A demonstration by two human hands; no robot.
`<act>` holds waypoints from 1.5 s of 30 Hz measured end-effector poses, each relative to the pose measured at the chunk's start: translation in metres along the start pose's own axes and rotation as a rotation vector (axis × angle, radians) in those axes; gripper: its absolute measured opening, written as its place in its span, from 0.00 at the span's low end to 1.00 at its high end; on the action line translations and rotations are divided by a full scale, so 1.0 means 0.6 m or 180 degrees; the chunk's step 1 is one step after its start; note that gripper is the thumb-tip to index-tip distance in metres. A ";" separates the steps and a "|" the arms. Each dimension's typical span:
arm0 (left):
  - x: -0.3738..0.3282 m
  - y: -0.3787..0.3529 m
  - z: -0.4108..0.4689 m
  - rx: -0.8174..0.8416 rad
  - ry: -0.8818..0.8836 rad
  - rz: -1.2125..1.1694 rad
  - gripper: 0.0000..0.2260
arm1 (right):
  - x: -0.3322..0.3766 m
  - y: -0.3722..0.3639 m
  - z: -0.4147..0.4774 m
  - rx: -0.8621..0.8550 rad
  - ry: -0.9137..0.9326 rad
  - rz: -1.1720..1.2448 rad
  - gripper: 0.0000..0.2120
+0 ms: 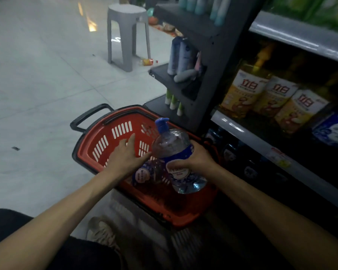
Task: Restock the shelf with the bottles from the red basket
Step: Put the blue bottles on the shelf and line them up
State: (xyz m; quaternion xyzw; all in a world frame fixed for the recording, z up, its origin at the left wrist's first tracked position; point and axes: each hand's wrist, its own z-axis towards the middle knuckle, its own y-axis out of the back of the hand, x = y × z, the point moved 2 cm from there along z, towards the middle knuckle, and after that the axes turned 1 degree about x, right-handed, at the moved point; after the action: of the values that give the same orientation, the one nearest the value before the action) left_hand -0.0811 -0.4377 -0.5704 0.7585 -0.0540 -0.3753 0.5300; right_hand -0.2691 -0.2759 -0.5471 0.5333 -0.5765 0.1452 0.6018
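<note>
Hands at work over the red basket (90, 145): the right hand (195, 160) is wrapped round the labelled waist of a clear pump bottle (172, 143), holding it upright just above the basket's right half. The left hand (125, 154) is spread and holds nothing, its fingers straight, its thumb near or touching the bottle's side; I cannot tell which. Under that hand a second bottle (144, 173) lies on its side on the basket floor.

The step in hand looks like the carry from basket to shelf. The bottle is wide and probably heavy with liquid, so a one-handed hold at the slick label may slip. Better to bring the free palm under the base, keep the blue pump upward, and clear the basket's right rim before swinging over.

Right of the basket, the lowest tier of the shelf (261, 143) holds dark, hard-to-read bottles (230, 152) that may match. Set the new one down upright in a gap beside them, label outward, without knocking its neighbours. Above, beyond the basket, stand yellow bottles (242, 88), a different product.
</note>
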 end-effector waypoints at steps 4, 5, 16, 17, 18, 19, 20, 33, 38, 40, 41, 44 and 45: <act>-0.101 0.002 -0.017 0.0182 -0.0114 -0.1485 0.28 | 0.048 0.057 -0.044 -0.0089 0.0150 0.0333 0.40; -0.128 0.006 -0.026 0.0279 -0.0070 -0.1871 0.22 | 0.058 0.073 -0.057 -0.0104 0.0187 0.0407 0.39; -0.289 -0.042 -0.110 0.1676 -0.0146 -0.3403 0.18 | 0.041 0.189 -0.179 -0.0398 0.0367 0.1537 0.27; -0.295 -0.054 -0.111 0.1757 -0.0180 -0.3383 0.15 | 0.028 0.190 -0.187 -0.0421 0.0374 0.1630 0.28; -0.301 -0.063 -0.112 0.1847 -0.0213 -0.3356 0.14 | 0.016 0.191 -0.194 -0.0445 0.0363 0.1739 0.27; -0.306 -0.071 -0.112 0.1958 -0.0282 -0.3293 0.16 | 0.006 0.191 -0.199 -0.0471 0.0323 0.1826 0.27; -0.311 -0.079 -0.111 0.2088 -0.0386 -0.3187 0.19 | 0.000 0.192 -0.203 -0.0497 0.0267 0.1878 0.27; -0.392 -0.163 -0.136 0.2263 -0.0314 -0.3463 0.32 | -0.057 0.278 -0.241 -0.0549 0.0046 0.1555 0.18; -0.428 -0.177 -0.152 0.2135 -0.0423 -0.3534 0.31 | -0.094 0.329 -0.290 -0.0174 0.0139 0.1231 0.33; -0.445 -0.177 -0.158 0.2051 -0.0558 -0.3464 0.31 | -0.107 0.346 -0.314 -0.0235 0.0138 0.0913 0.40; -0.454 -0.178 -0.160 0.1991 -0.0656 -0.3390 0.32 | -0.114 0.358 -0.315 -0.0295 0.0137 0.0729 0.43; -0.482 -0.179 -0.171 0.1844 -0.0948 -0.3135 0.34 | -0.132 0.371 -0.333 -0.0241 0.0106 0.0287 0.59; -0.493 -0.182 -0.175 0.1819 -0.1075 -0.3066 0.33 | -0.144 0.373 -0.338 -0.0266 0.0100 0.0307 0.62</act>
State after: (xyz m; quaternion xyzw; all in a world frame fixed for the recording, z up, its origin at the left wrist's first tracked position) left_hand -0.2607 -0.1684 -0.4947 0.7402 0.1141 -0.6601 0.0581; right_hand -0.3617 0.0132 -0.4670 0.4769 -0.5976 0.1582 0.6249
